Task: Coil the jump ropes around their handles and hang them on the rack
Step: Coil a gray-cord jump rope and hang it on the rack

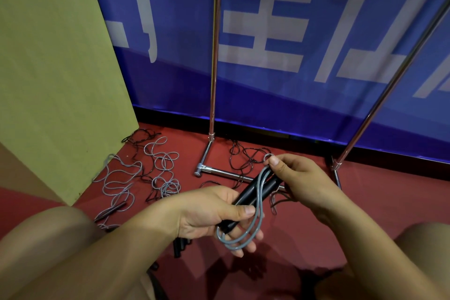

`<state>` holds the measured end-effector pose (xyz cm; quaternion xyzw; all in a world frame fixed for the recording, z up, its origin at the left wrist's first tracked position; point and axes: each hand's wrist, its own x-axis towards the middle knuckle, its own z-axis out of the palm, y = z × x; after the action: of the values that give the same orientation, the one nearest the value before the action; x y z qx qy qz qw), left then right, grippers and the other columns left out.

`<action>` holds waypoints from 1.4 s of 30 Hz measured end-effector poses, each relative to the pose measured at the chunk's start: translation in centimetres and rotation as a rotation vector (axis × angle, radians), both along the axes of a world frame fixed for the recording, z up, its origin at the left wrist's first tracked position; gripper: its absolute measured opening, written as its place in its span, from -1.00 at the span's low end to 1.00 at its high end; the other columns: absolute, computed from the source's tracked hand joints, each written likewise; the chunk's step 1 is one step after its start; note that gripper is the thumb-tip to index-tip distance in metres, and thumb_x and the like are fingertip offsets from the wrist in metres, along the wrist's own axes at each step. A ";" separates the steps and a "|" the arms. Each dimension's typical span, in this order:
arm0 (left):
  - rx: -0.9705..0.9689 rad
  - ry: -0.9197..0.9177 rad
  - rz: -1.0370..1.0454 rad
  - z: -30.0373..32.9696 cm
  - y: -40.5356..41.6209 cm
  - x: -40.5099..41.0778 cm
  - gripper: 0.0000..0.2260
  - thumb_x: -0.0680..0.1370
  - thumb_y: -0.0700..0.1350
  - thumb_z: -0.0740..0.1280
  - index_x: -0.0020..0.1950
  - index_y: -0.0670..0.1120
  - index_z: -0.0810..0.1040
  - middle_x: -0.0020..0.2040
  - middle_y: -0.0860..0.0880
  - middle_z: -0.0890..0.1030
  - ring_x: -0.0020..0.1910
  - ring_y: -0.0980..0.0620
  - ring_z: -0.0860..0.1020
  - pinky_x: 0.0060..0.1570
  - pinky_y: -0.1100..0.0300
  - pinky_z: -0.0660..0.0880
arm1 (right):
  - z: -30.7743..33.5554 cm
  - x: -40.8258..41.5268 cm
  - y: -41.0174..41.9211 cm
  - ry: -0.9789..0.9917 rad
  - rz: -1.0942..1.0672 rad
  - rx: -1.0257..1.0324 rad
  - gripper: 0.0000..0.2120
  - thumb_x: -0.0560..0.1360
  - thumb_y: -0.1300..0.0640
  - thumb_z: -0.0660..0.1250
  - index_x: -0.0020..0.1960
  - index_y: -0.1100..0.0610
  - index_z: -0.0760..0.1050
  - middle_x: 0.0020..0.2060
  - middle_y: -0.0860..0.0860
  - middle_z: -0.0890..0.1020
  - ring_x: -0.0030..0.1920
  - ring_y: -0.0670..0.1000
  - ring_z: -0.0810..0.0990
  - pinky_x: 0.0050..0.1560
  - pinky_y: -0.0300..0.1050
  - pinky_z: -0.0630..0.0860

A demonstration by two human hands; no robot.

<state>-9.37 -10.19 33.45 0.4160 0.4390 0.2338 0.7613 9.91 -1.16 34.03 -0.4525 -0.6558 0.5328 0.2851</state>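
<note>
Two black handles point(246, 196) of a grey jump rope lie side by side between my hands. My left hand point(214, 214) grips their lower end, thumb across the top. A grey rope loop point(239, 238) hangs over its fingers. My right hand point(299, 178) pinches the upper end of the handles, where a small grey loop sticks out by the thumb. The chrome rack point(213, 75) stands just behind, its foot bar point(219, 172) on the red floor.
Loose grey rope point(158, 168) and black rope point(243, 158) lie tangled on the floor by the rack's base. More black handles point(181, 246) lie under my left wrist. A cardboard box point(56, 75) stands at left; a blue banner point(304, 56) backs the rack. My knees frame the bottom corners.
</note>
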 end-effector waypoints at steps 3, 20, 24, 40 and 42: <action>0.025 0.040 0.001 0.1 0.0 -0.1 -0.82 0.67 -0.13 0.23 0.16 -0.23 0.50 -0.08 -0.20 0.68 -0.17 -0.12 0.69 -0.19 0.03 0.66 | 0.2 0.1 0.0 -0.050 -0.004 0.038 -0.65 0.56 -0.14 0.26 -0.05 0.14 0.62 -0.27 0.00 0.60 -0.34 -0.15 0.44 -0.26 -0.26 0.36; 0.134 0.208 0.036 1.3 0.2 -1.3 -0.70 0.60 0.10 0.22 0.13 -0.08 0.57 -0.29 0.01 0.60 -0.42 0.11 0.55 -0.48 0.30 0.47 | 1.9 2.7 1.6 0.238 -0.134 -0.140 -0.88 0.52 0.29 0.35 -0.16 0.15 0.59 -0.44 -0.06 0.48 -0.44 -0.10 0.34 -0.30 -0.11 0.25; 0.132 0.193 -0.004 1.2 0.3 -1.3 -0.65 0.51 0.16 0.28 0.11 -0.07 0.59 -0.30 0.01 0.58 -0.44 0.12 0.53 -0.49 0.32 0.45 | 1.5 2.3 1.5 0.283 -0.150 -0.071 -0.92 0.51 0.28 0.37 -0.14 0.15 0.61 -0.42 -0.06 0.53 -0.41 -0.12 0.39 -0.28 -0.12 0.31; 0.305 0.034 -0.005 1.3 0.6 -0.9 -0.77 0.50 0.00 0.33 0.06 -0.11 0.51 -0.32 -0.02 0.59 -0.44 0.07 0.57 -0.46 0.27 0.52 | -0.6 -0.8 0.3 -0.076 -0.006 0.103 -0.84 0.51 0.40 0.30 -0.16 0.21 0.58 -0.41 -0.08 0.62 -0.36 -0.16 0.52 -0.31 -0.28 0.46; 0.334 0.013 0.070 1.3 0.8 -0.9 -0.78 0.50 0.00 0.33 0.03 -0.12 0.51 -0.32 -0.04 0.59 -0.44 0.05 0.57 -0.45 0.24 0.53 | -1.2 -1.0 0.1 -0.133 0.062 0.096 -0.88 0.58 0.22 0.34 -0.10 0.23 0.59 -0.31 0.04 0.65 -0.32 -0.06 0.50 -0.27 -0.04 0.48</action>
<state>-10.25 -9.44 34.80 0.5225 0.4133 0.3272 0.6702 8.95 -1.10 32.86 -0.4522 -0.7118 0.4780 0.2456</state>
